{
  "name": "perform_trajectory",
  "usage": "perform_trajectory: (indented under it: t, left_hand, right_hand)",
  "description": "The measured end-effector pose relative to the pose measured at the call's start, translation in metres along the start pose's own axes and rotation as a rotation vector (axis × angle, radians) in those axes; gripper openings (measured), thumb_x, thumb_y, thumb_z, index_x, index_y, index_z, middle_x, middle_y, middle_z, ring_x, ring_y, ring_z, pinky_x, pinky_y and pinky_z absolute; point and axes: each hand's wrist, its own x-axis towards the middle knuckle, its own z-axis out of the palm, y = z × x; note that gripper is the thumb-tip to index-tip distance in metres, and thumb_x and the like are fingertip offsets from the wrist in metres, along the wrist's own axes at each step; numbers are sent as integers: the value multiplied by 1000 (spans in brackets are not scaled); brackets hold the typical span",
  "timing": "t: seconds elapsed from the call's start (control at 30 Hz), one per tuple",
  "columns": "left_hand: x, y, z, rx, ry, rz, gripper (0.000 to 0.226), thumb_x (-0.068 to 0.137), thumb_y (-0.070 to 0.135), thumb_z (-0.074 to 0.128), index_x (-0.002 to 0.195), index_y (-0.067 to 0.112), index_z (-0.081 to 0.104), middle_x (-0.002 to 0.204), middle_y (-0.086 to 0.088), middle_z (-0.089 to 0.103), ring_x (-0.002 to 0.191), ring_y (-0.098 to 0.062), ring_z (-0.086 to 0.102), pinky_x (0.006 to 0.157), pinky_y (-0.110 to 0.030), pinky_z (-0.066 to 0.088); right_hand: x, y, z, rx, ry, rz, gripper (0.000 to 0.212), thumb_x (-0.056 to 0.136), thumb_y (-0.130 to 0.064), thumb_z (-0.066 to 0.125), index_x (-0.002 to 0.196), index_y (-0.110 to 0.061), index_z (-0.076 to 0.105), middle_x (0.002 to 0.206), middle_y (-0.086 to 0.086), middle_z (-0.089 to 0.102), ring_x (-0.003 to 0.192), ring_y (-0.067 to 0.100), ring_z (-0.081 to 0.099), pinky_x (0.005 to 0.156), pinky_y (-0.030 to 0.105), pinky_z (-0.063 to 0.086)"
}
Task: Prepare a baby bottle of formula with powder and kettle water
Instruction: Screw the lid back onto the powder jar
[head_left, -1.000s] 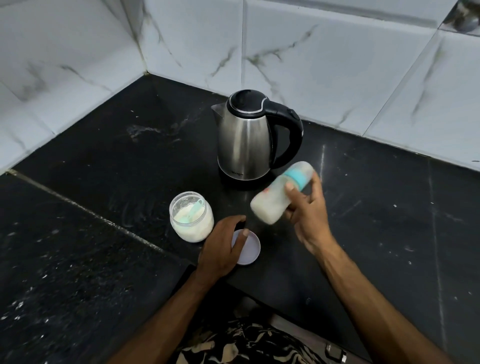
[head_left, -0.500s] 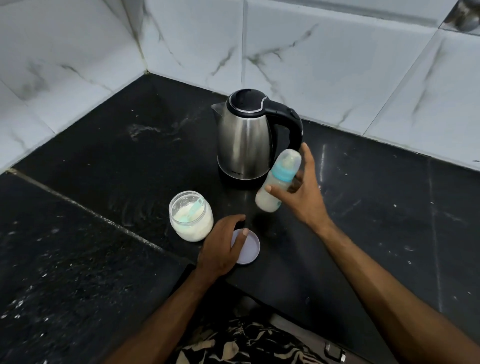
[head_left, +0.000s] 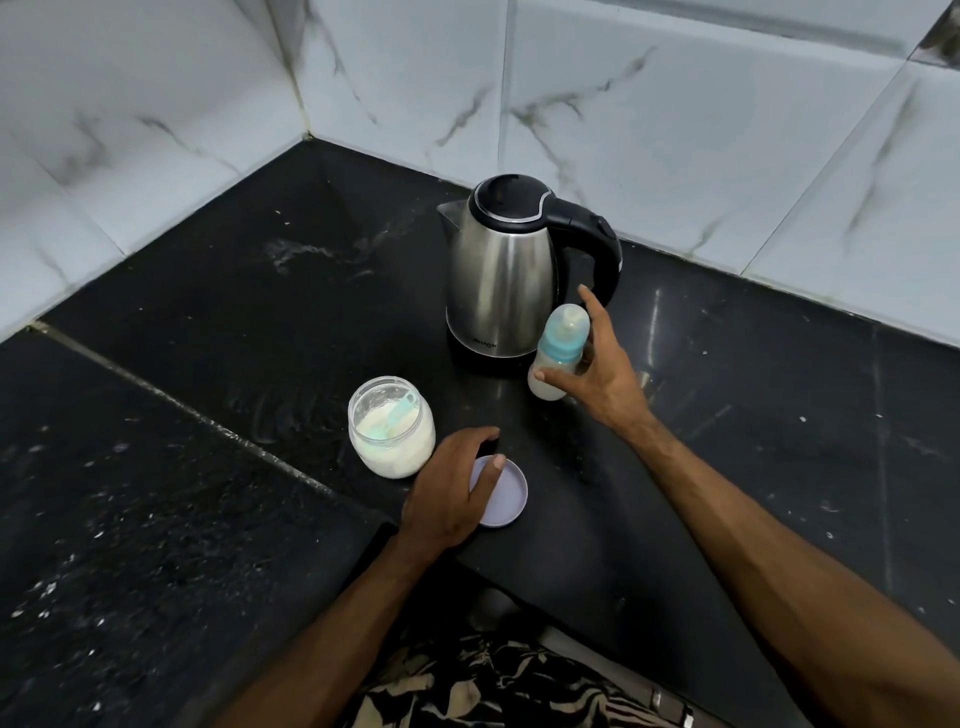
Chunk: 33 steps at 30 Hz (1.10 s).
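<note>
Bottle held beside the kettle
The right hand (head_left: 597, 374) grips the near-upright baby bottle (head_left: 558, 353) just beside the kettle (head_left: 501, 275); the left hand (head_left: 447, 493) rests on the jar lid (head_left: 506, 493), seemingly with relaxed fingers, near the powder jar (head_left: 389, 426)

A home kitchen corner, most likely: a speckled black stone countertop (head_left: 182, 467) meets white marble-veined wall tiles (head_left: 649, 93), with a stainless-steel electric kettle with a black lid and handle (head_left: 501, 270) and an open clear jar of white powder (head_left: 390, 427) standing on it.
</note>
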Motion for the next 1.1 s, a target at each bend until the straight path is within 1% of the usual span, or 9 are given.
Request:
perform_trajectory:
  t: [0.1,0.3,0.43,0.57,0.7,0.8,0.87,1.0,1.1]
  left_hand:
    - [0,0,0,-1,-5,-2,41,98,36,49,128,10,59,127,0,62,118,-11,55,102,-21,39]
    - [0,-3,1,7,-12,-7,42,98,38,48,129,11,59,127,1,61,118,-10,54,102,-18,37]
    - [0,-3,2,3,-15,-9,49,98,47,41,129,13,58,128,2,61,119,-9,53,102,-16,36]
    - [0,-4,2,1,-15,-6,51,98,49,39,129,13,58,128,2,61,119,-10,54,102,-24,41]
    - [-1,-4,-1,-40,-15,-21,47,98,45,44,132,15,56,130,3,60,119,-8,52,103,-26,42]
    - [-2,2,-3,-57,-65,-12,50,95,45,50,135,16,52,134,3,57,122,-8,50,105,-28,40]
    - [-7,5,-4,-27,-113,18,60,91,50,57,139,15,48,140,3,52,128,-10,46,111,-30,35]
    - [-24,2,-6,124,-167,129,86,78,59,70,146,16,41,150,2,42,139,-13,36,120,-35,19]
    - [-28,-2,-7,204,-163,162,85,77,51,75,146,13,41,150,-3,43,139,-21,39,118,-44,25]
  right_hand:
    - [-2,4,3,-17,-16,9,110,76,-16,85,156,-36,12,151,-3,44,135,15,47,114,42,39]
    - [-4,6,5,-19,-18,43,108,77,-14,84,157,-30,13,144,-13,42,132,9,45,108,28,38]
    - [-17,11,5,24,13,94,109,76,-11,85,158,-24,14,134,-23,45,116,-19,48,96,5,39]
    - [-47,13,13,37,133,133,99,82,-22,82,157,-24,17,119,-30,46,108,-27,48,84,-4,38]
    - [-77,9,23,13,135,147,88,85,-27,79,154,-31,25,127,-21,51,118,-8,53,92,0,38]
    - [-97,5,30,-42,89,116,77,87,-23,76,151,-25,33,137,-7,52,125,2,50,103,18,41]
    - [-109,3,34,-80,65,94,73,87,-19,75,149,-22,37,136,-3,53,125,6,51,105,24,42]
    - [-126,0,40,-128,23,81,70,89,-15,72,149,-25,38,132,-8,53,122,2,51,101,17,39]
    - [-132,-2,43,-149,-14,71,68,89,-10,69,149,-22,39,134,-7,52,124,1,49,102,12,35]
